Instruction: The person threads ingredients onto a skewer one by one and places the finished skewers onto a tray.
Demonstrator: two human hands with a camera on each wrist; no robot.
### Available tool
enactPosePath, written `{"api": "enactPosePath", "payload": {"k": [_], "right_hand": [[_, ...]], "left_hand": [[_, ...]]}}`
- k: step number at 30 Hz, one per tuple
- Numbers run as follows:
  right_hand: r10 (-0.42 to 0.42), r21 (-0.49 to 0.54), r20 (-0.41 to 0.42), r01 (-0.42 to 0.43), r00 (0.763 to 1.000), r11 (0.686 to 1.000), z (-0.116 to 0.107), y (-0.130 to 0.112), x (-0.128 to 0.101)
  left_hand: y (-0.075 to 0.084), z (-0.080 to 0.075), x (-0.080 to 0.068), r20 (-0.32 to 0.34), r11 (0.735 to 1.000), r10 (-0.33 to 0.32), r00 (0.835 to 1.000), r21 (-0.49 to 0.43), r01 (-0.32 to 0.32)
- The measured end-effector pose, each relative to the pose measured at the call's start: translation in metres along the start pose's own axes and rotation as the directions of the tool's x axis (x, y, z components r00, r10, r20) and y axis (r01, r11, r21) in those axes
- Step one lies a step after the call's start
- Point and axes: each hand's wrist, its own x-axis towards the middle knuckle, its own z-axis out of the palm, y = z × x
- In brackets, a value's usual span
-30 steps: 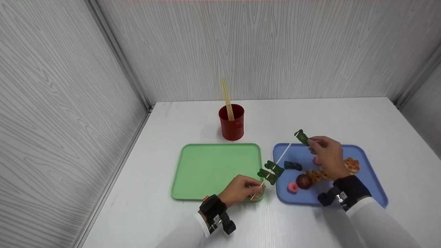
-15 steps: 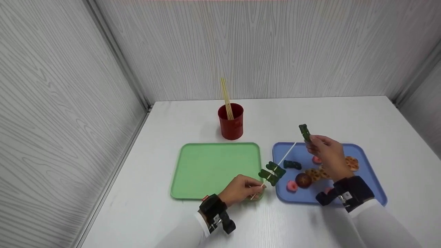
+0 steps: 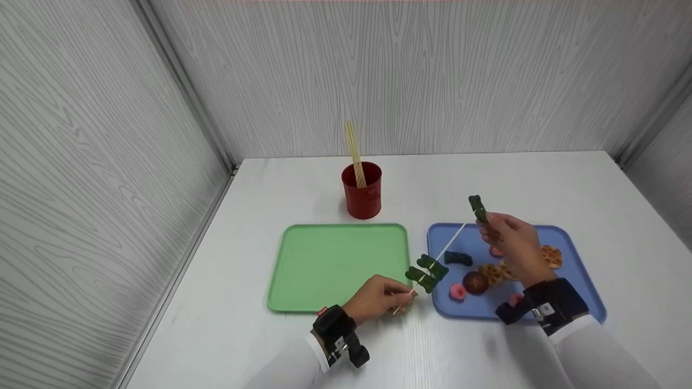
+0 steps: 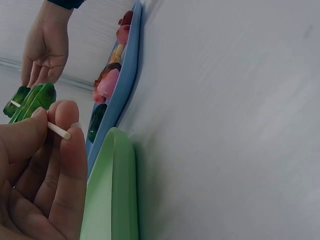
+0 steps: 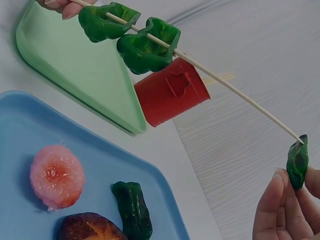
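On the left of the white worktop [image 3: 259, 346] there's a green tray [image 3: 335, 265], with a red cup [image 3: 361, 190] behind it holding a few spare sticks [image 3: 354, 154]. The left hand [image 3: 378, 298] sits at the tray's near right corner, thumb and fingertips pinched tight on the bottom end of a thin wooden skewer [image 3: 451, 241]. The skewer slants up and to the right, with two green pepper pieces [image 3: 427, 272] already threaded on low down, just above that hand. Next is the blue tray [image 3: 578, 292], with another pepper strip [image 3: 458, 258], a pink round slice [image 3: 458, 292], a mushroom [image 3: 476, 282] and a lotus root slice [image 3: 551, 256] on it. Above it, the right hand [image 3: 513, 243] pinches a green pepper piece [image 3: 478, 208] in its fingertips, right at the skewer's pointed tip; in the wrist view they look to be touching.
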Motion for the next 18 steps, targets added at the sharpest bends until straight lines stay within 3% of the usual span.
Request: {"api": "enactPosePath", "payload": {"k": [9,18], "right_hand": [[-0.005,0.045,0.009,0.005,1.0,0.999,0.0003,0.0023,0.0021],[-0.048,0.002,0.015,0.048,0.999,0.999,0.0003,0.0028,0.0002]], "left_hand": [[-0.0001,0.0001,-0.0007,0.009,1.0,0.007,1.0,-0.001,-0.007],[-0.0004,0.0008,-0.0003,0.008,1.0,-0.009,1.0,0.006,0.009]]}}
